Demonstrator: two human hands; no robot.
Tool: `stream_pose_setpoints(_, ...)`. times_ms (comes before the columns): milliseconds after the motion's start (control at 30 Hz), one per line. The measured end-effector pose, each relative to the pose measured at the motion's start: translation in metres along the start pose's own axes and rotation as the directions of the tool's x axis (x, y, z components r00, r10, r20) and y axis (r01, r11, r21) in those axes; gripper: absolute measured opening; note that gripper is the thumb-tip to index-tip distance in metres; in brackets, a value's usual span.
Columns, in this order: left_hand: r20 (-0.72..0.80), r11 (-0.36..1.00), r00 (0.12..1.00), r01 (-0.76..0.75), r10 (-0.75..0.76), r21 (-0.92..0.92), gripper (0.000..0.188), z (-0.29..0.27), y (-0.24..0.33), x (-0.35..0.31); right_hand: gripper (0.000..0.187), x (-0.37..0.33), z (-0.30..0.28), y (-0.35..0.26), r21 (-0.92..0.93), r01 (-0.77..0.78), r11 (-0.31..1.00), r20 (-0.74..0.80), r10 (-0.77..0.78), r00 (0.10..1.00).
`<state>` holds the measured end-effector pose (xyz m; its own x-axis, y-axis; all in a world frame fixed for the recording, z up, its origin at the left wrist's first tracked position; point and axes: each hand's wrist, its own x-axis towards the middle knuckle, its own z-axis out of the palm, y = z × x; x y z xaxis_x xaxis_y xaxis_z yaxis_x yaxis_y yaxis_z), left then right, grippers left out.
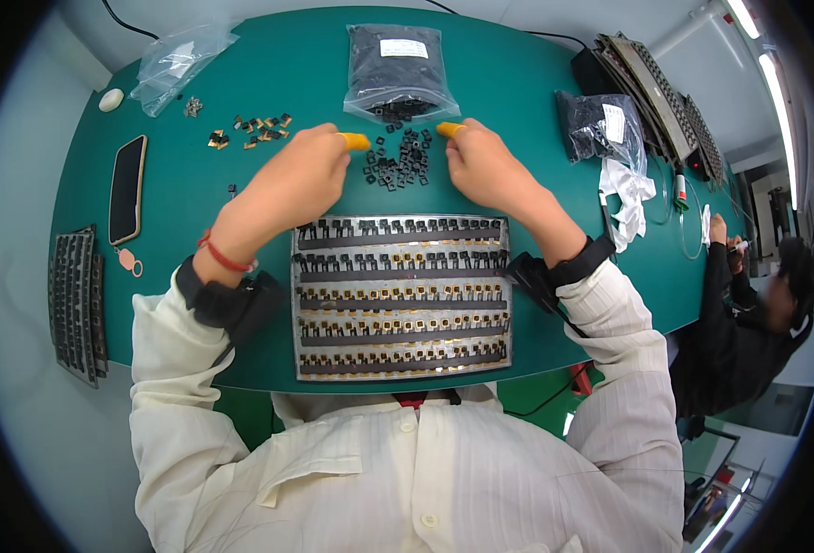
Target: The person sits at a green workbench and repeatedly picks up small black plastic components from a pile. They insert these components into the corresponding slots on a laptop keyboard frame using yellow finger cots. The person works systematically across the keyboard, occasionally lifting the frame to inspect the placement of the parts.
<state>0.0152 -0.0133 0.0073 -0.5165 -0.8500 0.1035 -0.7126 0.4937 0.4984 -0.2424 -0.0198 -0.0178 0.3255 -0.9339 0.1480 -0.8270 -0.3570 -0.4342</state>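
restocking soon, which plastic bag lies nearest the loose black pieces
The middle bag, its mouth right by the black pieces; the left bag and right bag lie farther off.

Personal items, tissue and a co-worker around a matte green tabletop.
Left side: black-screened rectangular phone with pale gold rim, round pink tag just below it; small white oval object near far left corner, crumpled clear plastic bag beside it. Right side: crumpled white tissue or cloth, slim green-and-white cylinder nearby; co-worker in black clothing beyond table edge, long white tube light above.
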Motion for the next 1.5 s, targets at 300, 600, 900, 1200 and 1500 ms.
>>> stream_pose_setpoints(300, 0.060, 0.977, 0.981, 0.191, -0.186, -0.099, 0.026, 0.008, 0.000, -0.016, 0.027, 0.021, -0.002, -0.044, 0.188, 0.079, 0.979, 0.168, -0.111, 0.979)
stream_pose_setpoints(600, 0.083, 0.982, 0.984, 0.164, -0.156, -0.095, 0.022, 0.012, 0.007, -0.005, 0.023, -0.009, -0.035, -0.029, 0.197, -0.065, 0.978, 0.269, 0.010, 0.963)
stream_pose_setpoints(900, -0.084, 0.965, 0.985, 0.166, -0.151, 0.204, 0.021, 0.005, 0.002, -0.023, 0.021, -0.004, 0.000, -0.054, 0.124, 0.004, 0.992, 0.207, -0.029, 0.978)
stream_pose_setpoints(1200, 0.023, 0.977, 0.988, 0.153, -0.151, -0.146, 0.024, 0.000, 0.000, -0.026, 0.022, -0.014, -0.022, -0.041, 0.187, -0.045, 0.981, 0.262, -0.006, 0.965)
stream_pose_setpoints(1500, 0.010, 0.993, 1.000, -0.005, 0.004, 0.120, 0.014, 0.006, 0.006, -0.017, 0.019, -0.020, -0.017, -0.037, 0.253, 0.025, 0.967, 0.171, -0.071, 0.983)
